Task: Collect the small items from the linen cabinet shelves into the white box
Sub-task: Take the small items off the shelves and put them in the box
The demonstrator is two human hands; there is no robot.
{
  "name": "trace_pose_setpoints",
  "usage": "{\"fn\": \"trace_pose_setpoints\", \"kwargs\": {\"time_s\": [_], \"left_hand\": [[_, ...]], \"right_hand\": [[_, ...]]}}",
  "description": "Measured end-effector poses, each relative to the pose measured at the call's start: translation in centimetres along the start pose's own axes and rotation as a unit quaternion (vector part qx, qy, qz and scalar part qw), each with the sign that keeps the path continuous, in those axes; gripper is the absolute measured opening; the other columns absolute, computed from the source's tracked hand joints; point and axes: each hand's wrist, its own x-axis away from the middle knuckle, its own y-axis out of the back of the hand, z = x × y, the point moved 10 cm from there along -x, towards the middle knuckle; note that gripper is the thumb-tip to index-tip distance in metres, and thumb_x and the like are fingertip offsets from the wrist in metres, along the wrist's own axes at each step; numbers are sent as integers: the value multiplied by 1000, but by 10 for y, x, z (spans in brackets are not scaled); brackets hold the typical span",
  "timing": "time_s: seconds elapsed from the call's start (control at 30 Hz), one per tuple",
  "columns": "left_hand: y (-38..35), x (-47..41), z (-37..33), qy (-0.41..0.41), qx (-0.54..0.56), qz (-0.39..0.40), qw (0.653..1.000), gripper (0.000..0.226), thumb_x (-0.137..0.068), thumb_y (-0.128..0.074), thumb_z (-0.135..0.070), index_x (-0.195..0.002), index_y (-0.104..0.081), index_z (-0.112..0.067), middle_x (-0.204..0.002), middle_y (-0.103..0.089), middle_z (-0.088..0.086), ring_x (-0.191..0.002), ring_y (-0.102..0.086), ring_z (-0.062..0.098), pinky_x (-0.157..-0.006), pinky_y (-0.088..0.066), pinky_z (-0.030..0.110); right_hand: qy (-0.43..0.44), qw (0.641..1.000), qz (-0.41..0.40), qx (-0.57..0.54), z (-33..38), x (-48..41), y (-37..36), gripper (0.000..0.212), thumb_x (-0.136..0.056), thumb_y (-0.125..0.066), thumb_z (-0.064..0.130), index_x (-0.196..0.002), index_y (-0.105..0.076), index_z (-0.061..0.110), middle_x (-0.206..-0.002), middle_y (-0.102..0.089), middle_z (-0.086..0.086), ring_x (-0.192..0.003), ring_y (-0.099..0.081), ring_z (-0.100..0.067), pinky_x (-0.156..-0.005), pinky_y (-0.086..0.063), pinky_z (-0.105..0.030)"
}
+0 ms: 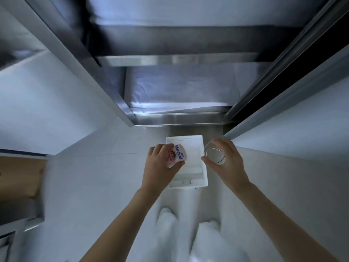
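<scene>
Fingers of left hand (160,163) wrap a tissue pack (176,155), right hand (224,159) pinches a glass (215,153); released above the low-centre box (204,167), glass may break

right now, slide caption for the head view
Left hand holding a small tissue pack and right hand a clear glass above the white box.

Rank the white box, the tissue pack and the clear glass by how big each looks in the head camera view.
1. white box, on the floor, clearly largest.
2. and 3. tissue pack in the left hand and clear glass in the right hand look alike; fingers cover both, so no ranking.
</scene>
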Motion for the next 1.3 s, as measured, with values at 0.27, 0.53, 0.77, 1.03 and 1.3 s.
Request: {"fn": "trace_pose_setpoints", "kwargs": {"time_s": [0.27,0.53,0.77,1.03,1.3], "left_hand": [[-214,-64,137,-73,-8,1,997,52,-68,-84,-35,-112,-62,-17,-111,-63,-1,-98,-51,22,-77,-43,24],[-351,-124,214,-136,-53,17,989,55,-65,-84,-37,-112,-63,-16,-107,-63,0,-100,-52,23,-80,-36,23],[-406,-150,235,-94,-16,52,994,56,-59,-85,-32,-107,-63,-12,-100,-63,4,-95,-52,28,-76,-38,29],[-422,-144,242,-128,-67,52,988,56,-49,-88,-29,-99,-67,-15,-94,-64,1,-88,-52,28,-72,-41,31],[-430,-141,240,-118,-169,86,975,60,-56,-81,-42,-109,-61,-21,-105,-54,2,-101,-41,27,-78,-33,35]], "right_hand": [[69,996,53,18,-184,-28,-164,50,-74,-83,23,-117,-60,9,-118,-56,-1,-108,-52,-5,-97,-43,-16],[156,985,68,-2,-285,-43,-254,52,-78,-73,38,-117,-62,6,-121,-57,-5,-112,-54,-7,-101,-40,-18],[175,984,40,-10,-309,-53,-259,49,-74,-81,27,-114,-64,4,-118,-57,-7,-112,-53,-6,-101,-38,-16],[170,985,38,-15,-314,-52,-258,52,-78,-74,40,-115,-65,4,-118,-58,-7,-113,-54,-9,-101,-40,-19],[168,985,28,-22,-314,-53,-256,51,-77,-77,35,-117,-64,6,-121,-57,-5,-113,-55,-7,-99,-45,-26]]}}
